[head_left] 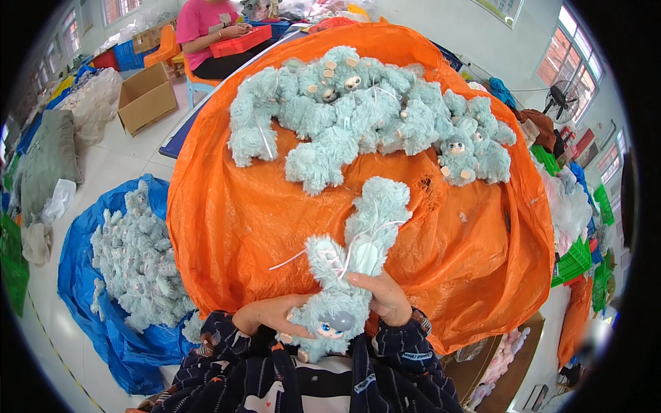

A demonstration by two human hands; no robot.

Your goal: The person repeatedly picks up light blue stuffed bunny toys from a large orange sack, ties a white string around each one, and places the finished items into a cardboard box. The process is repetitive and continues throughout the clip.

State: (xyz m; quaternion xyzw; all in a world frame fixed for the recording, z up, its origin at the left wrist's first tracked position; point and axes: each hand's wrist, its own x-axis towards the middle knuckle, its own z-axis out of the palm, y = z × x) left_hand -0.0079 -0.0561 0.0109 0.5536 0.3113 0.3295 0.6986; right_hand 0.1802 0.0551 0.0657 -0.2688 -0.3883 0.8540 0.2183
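Observation:
Low in front of me, both hands are on a pale blue-green plush doll (323, 310) with a smooth face and blue eye, tilted toward my body. My left hand (279, 316) wraps its fingers round the head beside the face. On the other side, my right hand (385, 297) grips the fur, thumb on top. Two long fluffy parts (375, 213) stretch away from me over the orange sheet (268, 241); whether they are ears or a hood is unclear. A thin white cord (289, 260) trails out to the left.
Beyond my hands lies a heap of similar plush pieces (344, 117), some with faces. A blue sheet (79, 275) at the left holds many small plush dolls (138, 261). A cardboard box (146, 100) and a person in pink (200, 31) with a red basket (241, 43) are farther back.

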